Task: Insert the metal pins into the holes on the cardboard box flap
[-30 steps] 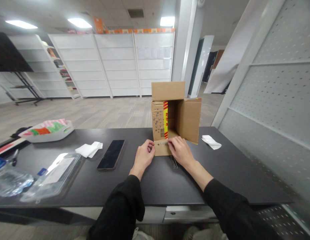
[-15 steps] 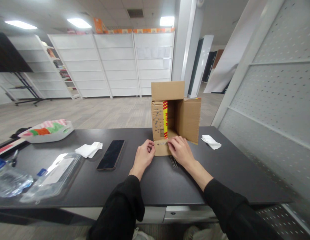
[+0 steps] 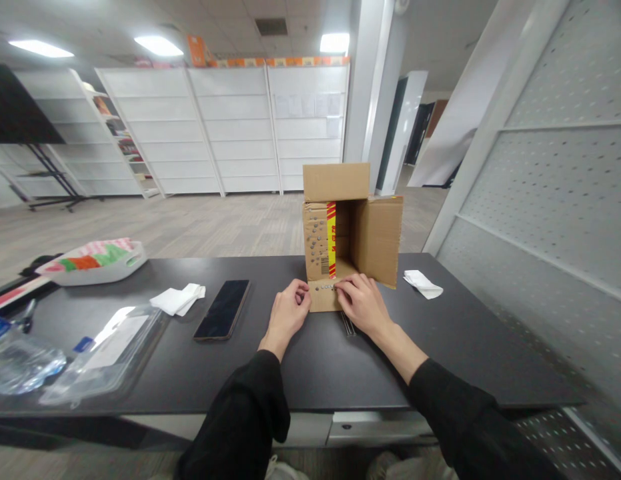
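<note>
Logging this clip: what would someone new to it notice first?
Probably the open cardboard box at the far edge of the dark table, with its bright yellow-and-red strip and scattered grey dots to the left of it. Next, the two hands at its lower flap: the left hand by its left edge, the right hand at its right side. The colourful packet in the white tray stands out at far left.

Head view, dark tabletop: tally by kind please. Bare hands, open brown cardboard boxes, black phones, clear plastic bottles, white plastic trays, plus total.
Bare hands: 2 (left hand, right hand)
Open brown cardboard box: 1
Black rectangular phone: 1
Clear plastic bottle: 1
White plastic tray: 1
Total: 6
</note>
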Demonstrator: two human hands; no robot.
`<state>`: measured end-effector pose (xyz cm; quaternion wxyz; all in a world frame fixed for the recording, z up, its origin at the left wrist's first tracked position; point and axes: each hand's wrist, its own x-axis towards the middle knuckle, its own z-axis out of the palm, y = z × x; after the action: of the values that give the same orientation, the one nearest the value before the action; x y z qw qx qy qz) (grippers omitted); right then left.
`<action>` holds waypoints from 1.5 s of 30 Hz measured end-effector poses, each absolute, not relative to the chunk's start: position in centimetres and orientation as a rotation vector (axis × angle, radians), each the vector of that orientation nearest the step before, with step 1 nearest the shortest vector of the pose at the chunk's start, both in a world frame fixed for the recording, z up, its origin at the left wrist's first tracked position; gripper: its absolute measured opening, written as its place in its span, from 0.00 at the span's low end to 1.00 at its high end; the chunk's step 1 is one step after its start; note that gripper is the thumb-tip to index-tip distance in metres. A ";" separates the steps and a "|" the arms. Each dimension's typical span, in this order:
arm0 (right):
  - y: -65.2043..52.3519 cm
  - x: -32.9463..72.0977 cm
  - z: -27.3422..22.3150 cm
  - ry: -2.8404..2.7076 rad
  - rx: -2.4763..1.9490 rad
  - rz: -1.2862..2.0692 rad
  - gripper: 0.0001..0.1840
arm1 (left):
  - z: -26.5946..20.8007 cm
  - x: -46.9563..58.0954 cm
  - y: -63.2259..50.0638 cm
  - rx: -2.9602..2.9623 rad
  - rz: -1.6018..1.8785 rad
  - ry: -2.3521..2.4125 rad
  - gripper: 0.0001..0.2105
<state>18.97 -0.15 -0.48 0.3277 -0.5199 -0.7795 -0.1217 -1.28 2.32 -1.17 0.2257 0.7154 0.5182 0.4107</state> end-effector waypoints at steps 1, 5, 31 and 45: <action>-0.3 19.0 -0.5 -2.044 -1.360 -0.317 0.09 | -1.2 -1.3 2.3 1.975 1.133 1.426 0.05; -0.8 19.0 -0.5 -2.064 -1.356 -0.312 0.11 | -1.2 -1.3 2.4 1.981 1.132 1.426 0.05; -5.0 20.2 -0.1 -2.395 -1.239 0.027 0.11 | -1.4 -1.3 2.4 1.988 1.128 1.435 0.05; -5.4 20.5 0.4 -2.376 -1.247 0.066 0.12 | -1.5 -1.4 2.4 1.985 1.130 1.423 0.05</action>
<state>20.50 -5.40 0.37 0.2268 -0.4524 -0.8622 0.0238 -1.38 2.37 -1.51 0.2233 0.7191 0.5154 0.4092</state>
